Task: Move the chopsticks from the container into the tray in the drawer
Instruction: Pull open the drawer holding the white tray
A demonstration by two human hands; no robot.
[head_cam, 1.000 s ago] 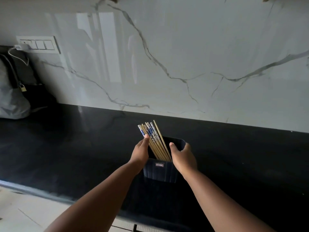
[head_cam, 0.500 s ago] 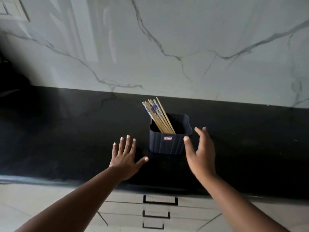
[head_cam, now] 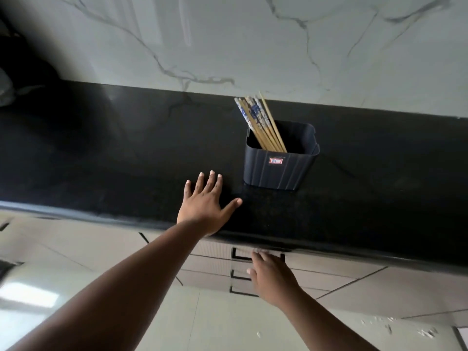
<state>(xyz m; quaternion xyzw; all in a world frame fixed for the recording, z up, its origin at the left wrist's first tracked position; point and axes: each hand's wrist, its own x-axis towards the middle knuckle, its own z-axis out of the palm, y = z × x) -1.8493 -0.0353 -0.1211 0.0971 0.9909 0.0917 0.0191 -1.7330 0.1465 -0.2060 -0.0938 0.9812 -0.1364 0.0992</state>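
The right hand (head_cam: 272, 277) has dropped from beside the dark ribbed plastic container (head_cam: 279, 163) to the top drawer's black handle (head_cam: 258, 253), grip unclear; the left hand (head_cam: 206, 202) rests spread on the black stone counter (head_cam: 101, 160); the wooden chopsticks (head_cam: 260, 125) stay inside; next, pulling the drawer open.

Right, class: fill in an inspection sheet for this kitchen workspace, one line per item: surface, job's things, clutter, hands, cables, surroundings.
Surface: black countertop, glossy.
Job's things: chopsticks lean left in the dark container; the drawers below are closed; tray not seen.
Clutter: a grey item at the far left edge, cut off.
Hands: left hand flat on the countertop, fingers spread; right hand reaches at the top drawer handle, blurred.
Cables: nothing seen.
Surroundings: white marble backsplash, pale floor tiles.
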